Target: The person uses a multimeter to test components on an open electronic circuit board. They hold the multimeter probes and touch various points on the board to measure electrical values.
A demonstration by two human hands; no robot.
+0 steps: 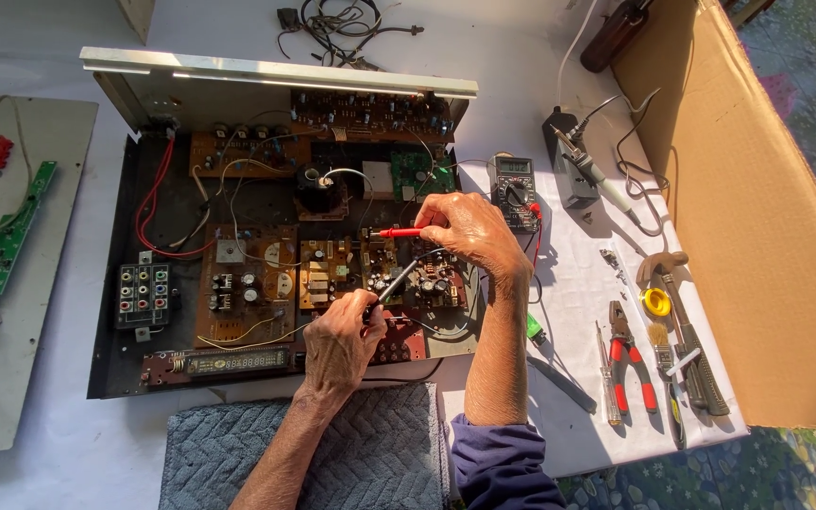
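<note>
A digital multimeter (515, 192) lies just right of the open chassis; its small rectangular screen sits at the top, grey-green. At the chassis's front edge, a long narrow display strip (235, 361) shows pale segments on dark. A brown cardboard sheet (757, 227) stands at right.

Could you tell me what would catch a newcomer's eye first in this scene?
The opened amplifier chassis fills the middle of the white table, crowded with brown circuit boards and red wiring. Over it, the right hand holds a red probe and the left hand a black probe, both tips down among the boards. A multimeter lies just right of the chassis, with red-handled pliers further right.
</note>
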